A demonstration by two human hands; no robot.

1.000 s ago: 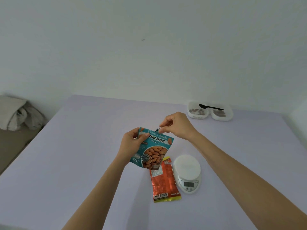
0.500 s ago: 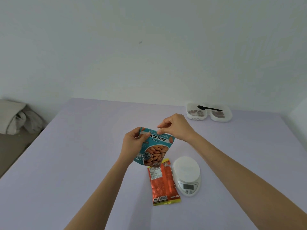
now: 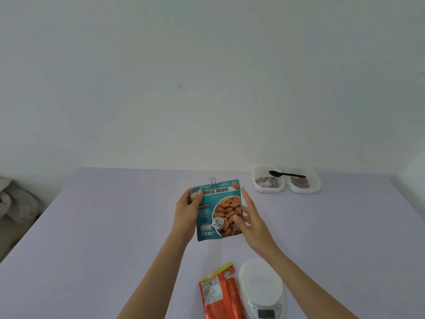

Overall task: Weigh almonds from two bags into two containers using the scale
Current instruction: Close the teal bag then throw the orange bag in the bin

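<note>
Inspection count, items in view. Bags: two, namely one teal bag (image 3: 218,210) and one orange bag (image 3: 220,295). Scales: one, recorded as the white scale (image 3: 261,288). Containers: two, namely the left container (image 3: 269,191) and the right container (image 3: 315,185). Spoons: one black spoon (image 3: 286,174). Clips: one binder clip (image 3: 213,180). Hands: two, the left hand (image 3: 187,210) and the right hand (image 3: 251,217). Counters: one counter (image 3: 103,226). Cloth: one cloth bundle (image 3: 16,201). Almonds in the containers: several in each, too small to count exactly.
</note>
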